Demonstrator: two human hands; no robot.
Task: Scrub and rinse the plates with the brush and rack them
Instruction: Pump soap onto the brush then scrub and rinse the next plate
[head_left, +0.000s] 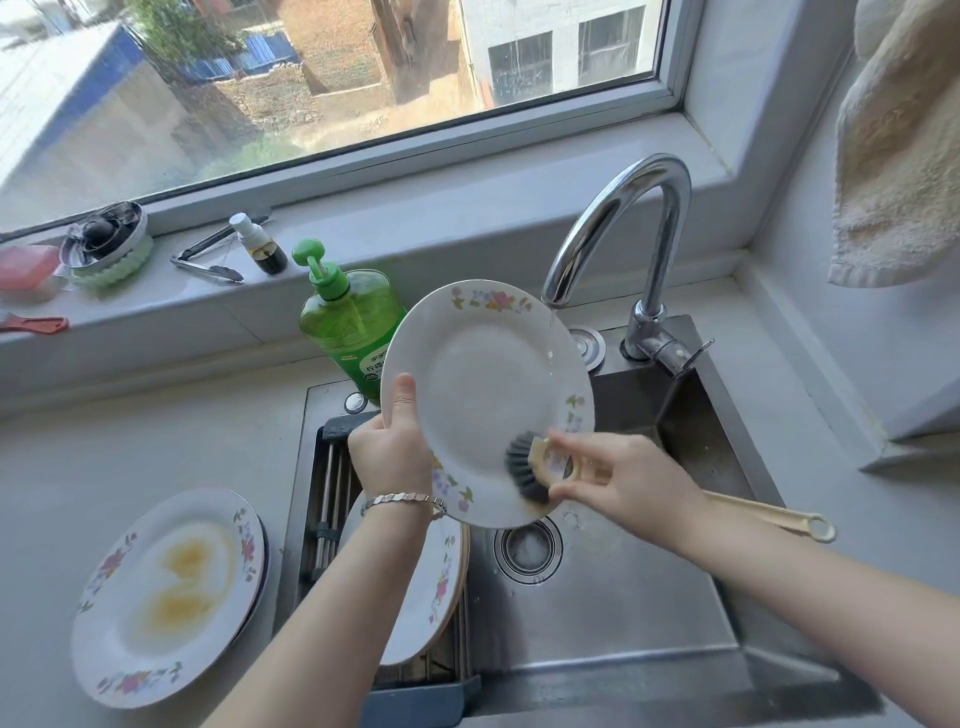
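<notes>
My left hand (390, 451) grips the left rim of a white flower-edged plate (483, 384), held tilted upright over the steel sink (597, 613). My right hand (618, 483) holds a cream-handled brush (530, 467) near its head, its dark bristles pressed against the plate's lower right. The long handle runs out to the right behind my wrist. A dirty plate (166, 597) with yellow smears lies on a stack on the counter at left. Another flowered plate (431, 587) leans in the rack (327, 499) at the sink's left side.
A chrome tap (639, 234) arches over the sink, its spout just above the plate's right rim. A green soap bottle (348, 322) stands behind the plate. Tongs (208, 260), a small spray bottle and other items sit on the sill. A towel (904, 156) hangs at right.
</notes>
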